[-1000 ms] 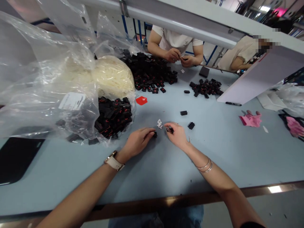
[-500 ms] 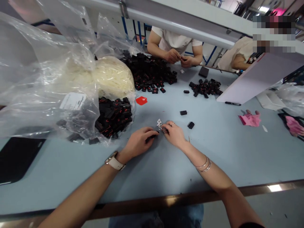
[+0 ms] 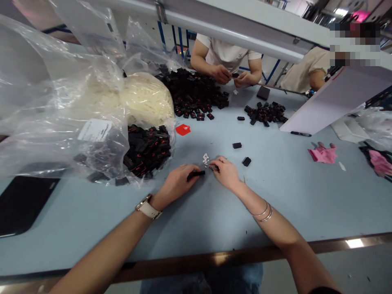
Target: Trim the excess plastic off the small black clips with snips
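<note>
One small black part (image 3: 196,174), flat and oblong, apparently moulded plastic, is pinched at the fingertips of the left hand (image 3: 177,184), just above the pale blue surface (image 3: 214,212) near its middle. The right hand (image 3: 226,172) is curled, its fingertips closed narrowly on something tiny and pale at their tip (too small to identify), just beside the black part's free end. Immediately beyond the two hands lies a little cluster of white bits (image 3: 205,159), count not discernible.

Two loose black pieces lie to the right of the hands: one (image 3: 246,161) near the right hand, one (image 3: 237,145) further out. A single red tab (image 3: 183,130), flat and glossy, lies on the surface further back.

To the left, a crumpled clear plastic bag (image 3: 61,106) holds black parts with red markings (image 3: 147,149) and carries one white label (image 3: 96,130). Behind it sits a rounded mass of cream-coloured strands (image 3: 147,98) in clear film. Two open heaps of the same black pieces lie on the far side: a large one (image 3: 192,92) and a smaller one (image 3: 265,113).

One black pen (image 3: 300,134) lies against a white board (image 3: 337,98). Two pink crumpled items (soft, likely gloves) lie at right: one (image 3: 323,154) and one (image 3: 379,162). A dark flat tray (image 3: 21,204) sits at the left edge.

Opposite, a person in a white shirt (image 3: 226,51) handles a small piece with both hands; a second person's arm (image 3: 315,69) shows further right.
</note>
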A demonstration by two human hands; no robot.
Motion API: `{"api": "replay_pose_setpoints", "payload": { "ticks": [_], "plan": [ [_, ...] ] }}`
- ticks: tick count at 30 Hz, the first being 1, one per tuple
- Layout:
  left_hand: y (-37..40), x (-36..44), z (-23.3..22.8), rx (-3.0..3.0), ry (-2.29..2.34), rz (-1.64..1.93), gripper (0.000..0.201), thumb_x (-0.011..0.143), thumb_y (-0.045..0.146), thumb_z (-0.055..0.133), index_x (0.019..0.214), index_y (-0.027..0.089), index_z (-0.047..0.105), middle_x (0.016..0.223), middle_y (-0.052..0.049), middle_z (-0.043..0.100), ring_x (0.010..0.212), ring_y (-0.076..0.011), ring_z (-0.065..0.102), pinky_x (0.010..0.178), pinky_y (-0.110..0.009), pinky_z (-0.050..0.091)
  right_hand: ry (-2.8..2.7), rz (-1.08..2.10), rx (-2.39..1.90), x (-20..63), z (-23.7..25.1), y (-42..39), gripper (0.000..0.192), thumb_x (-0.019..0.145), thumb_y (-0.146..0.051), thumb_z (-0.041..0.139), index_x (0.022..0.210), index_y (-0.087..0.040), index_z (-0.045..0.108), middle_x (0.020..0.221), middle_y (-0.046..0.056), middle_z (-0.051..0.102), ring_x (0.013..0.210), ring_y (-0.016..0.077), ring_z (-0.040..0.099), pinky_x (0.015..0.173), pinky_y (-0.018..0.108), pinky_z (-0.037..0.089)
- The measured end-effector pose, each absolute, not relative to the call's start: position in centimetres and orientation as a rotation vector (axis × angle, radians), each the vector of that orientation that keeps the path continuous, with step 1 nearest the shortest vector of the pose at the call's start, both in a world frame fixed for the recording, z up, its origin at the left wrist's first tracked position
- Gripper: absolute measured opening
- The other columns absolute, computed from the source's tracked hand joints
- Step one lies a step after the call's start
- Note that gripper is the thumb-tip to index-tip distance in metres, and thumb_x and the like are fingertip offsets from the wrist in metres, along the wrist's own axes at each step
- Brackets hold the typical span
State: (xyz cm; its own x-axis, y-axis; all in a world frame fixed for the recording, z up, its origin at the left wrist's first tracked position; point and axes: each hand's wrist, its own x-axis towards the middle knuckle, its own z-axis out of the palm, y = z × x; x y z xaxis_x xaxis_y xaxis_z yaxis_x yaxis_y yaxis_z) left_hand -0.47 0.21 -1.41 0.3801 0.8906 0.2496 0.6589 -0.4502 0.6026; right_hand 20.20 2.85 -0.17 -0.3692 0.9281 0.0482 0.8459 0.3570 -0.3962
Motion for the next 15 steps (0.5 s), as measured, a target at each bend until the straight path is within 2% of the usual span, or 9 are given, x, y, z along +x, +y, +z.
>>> {"api": "replay_pose_setpoints", "payload": {
  "ticks": [5, 15],
  "plan": [
    [0.22, -0.53, -1.37, 2.240, 1.336, 0.789, 0.012, 0.084, 0.021, 0.055, 0.093, 0.021, 0.063, 0.089, -0.004, 0.069, 0.081, -0.0189, 0.065, 0.073, -0.031, 0.051, -2.363, 0.471, -1.617, 20.25, 0.07, 2.87, 0.023, 0.086, -0.014, 0.051, 0.101, -0.020, 0.067, 0.102, 0.007, 0.064, 0.083, 0.0168, 0.060, 0.071, 0.027, 0.045],
    [0.29, -0.67, -1.75, 2.230, 1.367, 0.809, 0.014, 0.085, 0.025, 0.056, 0.096, 0.022, 0.063, 0.093, -0.005, 0.070, 0.085, -0.0194, 0.065, 0.076, -0.032, 0.053, -2.263, 0.528, -1.608, 20.24, -0.26, 2.93, 0.014, 0.078, -0.014, 0.058, 0.089, -0.019, 0.066, 0.088, 0.004, 0.066, 0.081, 0.0159, 0.060, 0.074, 0.026, 0.044]
  ]
}}
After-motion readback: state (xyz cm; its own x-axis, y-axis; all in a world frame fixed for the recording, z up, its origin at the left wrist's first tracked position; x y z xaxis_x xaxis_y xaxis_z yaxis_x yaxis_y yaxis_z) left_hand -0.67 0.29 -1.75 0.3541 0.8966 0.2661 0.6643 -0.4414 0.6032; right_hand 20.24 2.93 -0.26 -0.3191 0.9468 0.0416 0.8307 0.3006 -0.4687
